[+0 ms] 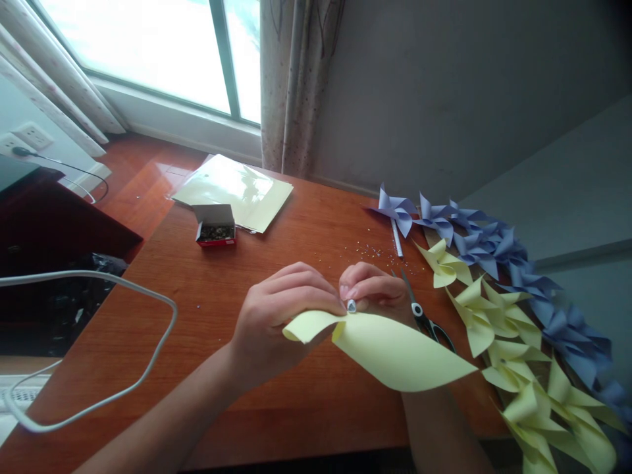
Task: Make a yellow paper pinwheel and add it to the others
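My left hand [286, 309] is closed on a pale yellow paper pinwheel [405, 352], its fingertips at the gathered centre. The curled blades spread toward me and to the right. My right hand [378, 289] pinches a whitish rolled paper stick [351, 306] beside that centre; the stick shows nearly end-on, so most of its length is hidden. Whether a pin joins stick and pinwheel, I cannot tell. Just right of my right hand, scissors [419, 311] with dark handles lie on the table.
Finished yellow pinwheels [511, 365] and blue-violet pinwheels [476, 247] line the table's right side. One violet pinwheel [395, 209] has a stick. Tiny scraps [375, 252] lie nearby. An open small box [216, 230] of brass-coloured pins stands before a stack of yellow sheets [266, 204]. A white cable [162, 349] loops at left.
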